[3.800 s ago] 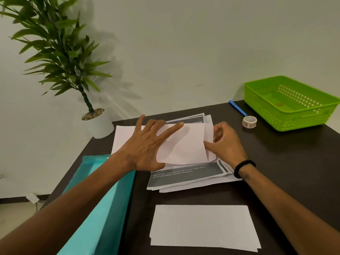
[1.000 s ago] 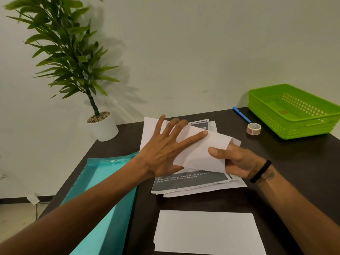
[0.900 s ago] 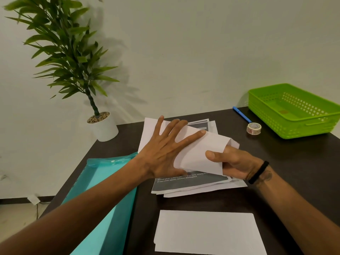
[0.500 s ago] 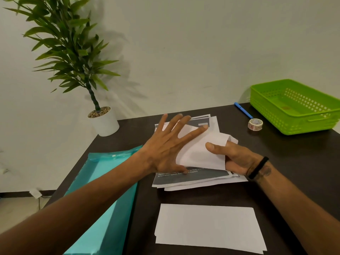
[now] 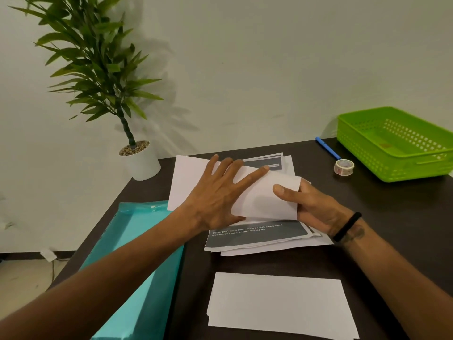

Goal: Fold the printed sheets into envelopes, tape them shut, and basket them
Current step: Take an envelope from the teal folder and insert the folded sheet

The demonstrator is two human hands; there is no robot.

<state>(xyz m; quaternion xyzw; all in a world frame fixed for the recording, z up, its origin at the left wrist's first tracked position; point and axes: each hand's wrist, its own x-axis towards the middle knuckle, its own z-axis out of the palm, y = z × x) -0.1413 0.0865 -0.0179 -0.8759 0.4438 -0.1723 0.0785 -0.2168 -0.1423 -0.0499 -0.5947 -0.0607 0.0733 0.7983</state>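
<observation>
A teal folder (image 5: 137, 253) lies at the left edge of the dark surface (image 5: 392, 229). The left hand (image 5: 220, 192) presses flat, fingers spread, on a white sheet (image 5: 264, 200) atop the printed stack (image 5: 257, 234). The right hand (image 5: 311, 204) pinches the sheet's curled-over right edge, thumb on top. Farther right sit a tape roll (image 5: 343, 167) and green basket (image 5: 397, 153).

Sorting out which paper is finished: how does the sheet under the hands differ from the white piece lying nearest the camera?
The sheet being folded is curled over at its right end, where the right hand pinches it; the folded piece lies flat.
The left hand presses the sheet being folded; nothing touches the folded piece.
The sheet being folded rests on the stack of printed sheets; the folded piece lies on the table.
Both show plain white faces.
</observation>
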